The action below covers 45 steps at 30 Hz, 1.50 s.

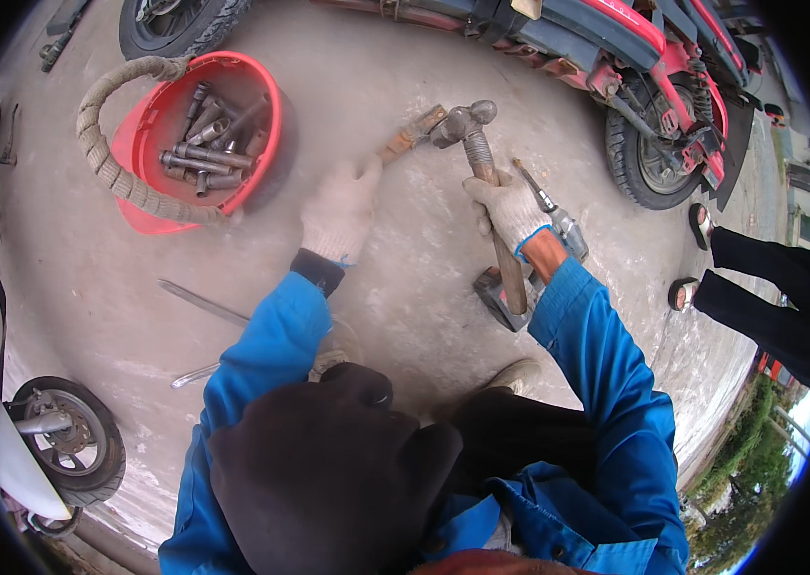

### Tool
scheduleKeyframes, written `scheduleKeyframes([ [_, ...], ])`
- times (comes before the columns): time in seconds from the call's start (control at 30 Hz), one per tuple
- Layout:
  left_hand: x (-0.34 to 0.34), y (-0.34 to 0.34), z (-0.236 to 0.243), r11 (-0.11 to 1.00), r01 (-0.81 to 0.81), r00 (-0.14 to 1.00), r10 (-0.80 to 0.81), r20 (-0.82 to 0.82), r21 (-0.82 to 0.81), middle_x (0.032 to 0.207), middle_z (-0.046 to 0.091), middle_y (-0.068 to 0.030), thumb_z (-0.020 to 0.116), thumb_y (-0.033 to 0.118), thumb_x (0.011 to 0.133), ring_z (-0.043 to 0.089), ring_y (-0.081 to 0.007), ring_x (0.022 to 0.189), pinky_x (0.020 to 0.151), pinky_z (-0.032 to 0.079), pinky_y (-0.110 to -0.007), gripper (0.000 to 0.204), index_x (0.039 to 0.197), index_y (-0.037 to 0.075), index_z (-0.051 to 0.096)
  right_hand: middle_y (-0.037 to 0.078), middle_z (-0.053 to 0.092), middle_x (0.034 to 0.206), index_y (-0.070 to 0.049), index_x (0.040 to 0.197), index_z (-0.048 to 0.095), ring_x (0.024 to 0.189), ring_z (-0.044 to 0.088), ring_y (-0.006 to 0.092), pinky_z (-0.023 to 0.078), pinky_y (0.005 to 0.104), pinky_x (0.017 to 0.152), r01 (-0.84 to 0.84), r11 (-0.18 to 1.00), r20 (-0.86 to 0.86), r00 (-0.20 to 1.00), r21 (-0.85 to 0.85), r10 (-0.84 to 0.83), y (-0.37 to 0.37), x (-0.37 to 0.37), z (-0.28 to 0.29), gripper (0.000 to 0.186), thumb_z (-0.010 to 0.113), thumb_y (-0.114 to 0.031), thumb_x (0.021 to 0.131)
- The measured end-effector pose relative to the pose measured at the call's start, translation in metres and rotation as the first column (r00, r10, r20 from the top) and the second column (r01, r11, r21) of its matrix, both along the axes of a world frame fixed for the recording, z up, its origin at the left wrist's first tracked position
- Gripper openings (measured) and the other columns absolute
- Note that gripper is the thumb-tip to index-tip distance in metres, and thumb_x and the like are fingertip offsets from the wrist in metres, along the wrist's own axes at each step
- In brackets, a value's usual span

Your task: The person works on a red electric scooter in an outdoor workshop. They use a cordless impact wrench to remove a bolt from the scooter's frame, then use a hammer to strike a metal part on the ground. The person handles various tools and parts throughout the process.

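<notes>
Dark-trousered knees (347, 460) fill the lower centre. Mid-frame, a hammer (491, 182) is clamped in the right hand (510, 206); a rusty rod (410, 134) is gripped by the left hand (340, 213).

Pretty boxed in from where I sit: red helmet (208, 144) full of sockets blocks the left, red scooter (616, 57) walls off the top, and the drill (530, 264) sits under the right arm. Bare concrete floor (405, 287) between the 2 arms is passable.
</notes>
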State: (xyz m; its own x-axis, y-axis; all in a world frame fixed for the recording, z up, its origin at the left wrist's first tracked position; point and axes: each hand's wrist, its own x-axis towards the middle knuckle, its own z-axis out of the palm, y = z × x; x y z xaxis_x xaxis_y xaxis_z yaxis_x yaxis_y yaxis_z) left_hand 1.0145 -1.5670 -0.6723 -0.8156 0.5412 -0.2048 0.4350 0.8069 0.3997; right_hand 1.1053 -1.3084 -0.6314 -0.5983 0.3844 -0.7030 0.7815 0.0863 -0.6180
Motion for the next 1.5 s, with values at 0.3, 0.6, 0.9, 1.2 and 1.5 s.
scheduleKeyframes([
  [0.3, 0.016, -0.003, -0.014, 0.99, 0.128, 0.974, -0.137, -0.18, -0.057, 0.115, 0.065, -0.0076, 0.064, 0.012, 0.1, 0.074, -0.0297, 0.102, 0.073, 0.065, -0.049, 0.054, 0.153, 0.019, 0.058, 0.003, 0.068, 0.077, 0.0, 0.13, 0.076, 0.062, 0.066, 0.0164, 0.053, 0.0363, 0.059, -0.044, 0.998, 0.11, 0.993, 0.048, 0.038, -0.002, 0.007, 0.001, 0.042, 0.073, -0.032, 0.103],
  [0.6, 0.021, -0.005, -0.012, 0.967, 0.229, 0.92, -0.253, -0.3, -0.113, 0.123, 0.06, -0.0031, 0.066, 0.014, 0.092, 0.07, -0.0222, 0.096, 0.071, 0.065, -0.041, 0.062, 0.154, 0.015, 0.058, 0.002, 0.066, 0.073, -0.006, 0.108, 0.071, 0.055, 0.062, 0.016, 0.05, 0.0366, 0.053, 0.044, 0.996, 0.068, 0.997, -0.075, -0.038, 0.014, 0.01, -0.009, 0.027, 0.076, -0.032, 0.102],
  [0.9, 0.026, -0.001, -0.017, 0.973, 0.206, 0.941, -0.227, -0.251, -0.108, 0.126, 0.061, -0.0046, 0.066, 0.013, 0.093, 0.071, -0.0235, 0.101, 0.071, 0.065, -0.043, 0.065, 0.157, 0.016, 0.057, -0.001, 0.063, 0.072, -0.009, 0.109, 0.068, 0.053, 0.059, 0.0144, 0.049, 0.0343, 0.049, 0.183, 0.976, 0.117, 0.979, -0.121, -0.169, 0.011, 0.011, 0.0, 0.024, 0.074, -0.032, 0.105],
  [1.2, 0.018, -0.017, -0.015, 0.966, 0.254, 0.911, -0.254, -0.325, -0.044, 0.133, 0.063, -0.0015, 0.065, 0.01, 0.091, 0.068, -0.026, 0.095, 0.074, 0.064, -0.045, 0.06, 0.151, 0.017, 0.066, -0.002, 0.061, 0.071, -0.009, 0.113, 0.068, 0.05, 0.058, 0.0118, 0.046, 0.0321, 0.044, 0.107, 0.993, 0.108, 0.989, -0.054, -0.101, 0.018, 0.026, 0.007, 0.024, 0.075, -0.031, 0.106],
  [1.5, 0.034, -0.032, -0.033, 0.95, 0.312, 0.94, -0.308, -0.148, 0.0, 0.138, 0.066, -0.0095, 0.064, 0.009, 0.095, 0.07, -0.0326, 0.104, 0.086, 0.06, -0.051, 0.06, 0.154, 0.019, 0.063, 0.001, 0.058, 0.065, -0.004, 0.11, 0.068, 0.047, 0.055, 0.0141, 0.044, 0.033, 0.042, 0.017, 0.989, 0.126, 0.991, 0.146, -0.035, 0.018, 0.06, 0.028, 0.019, 0.075, -0.021, 0.104],
])
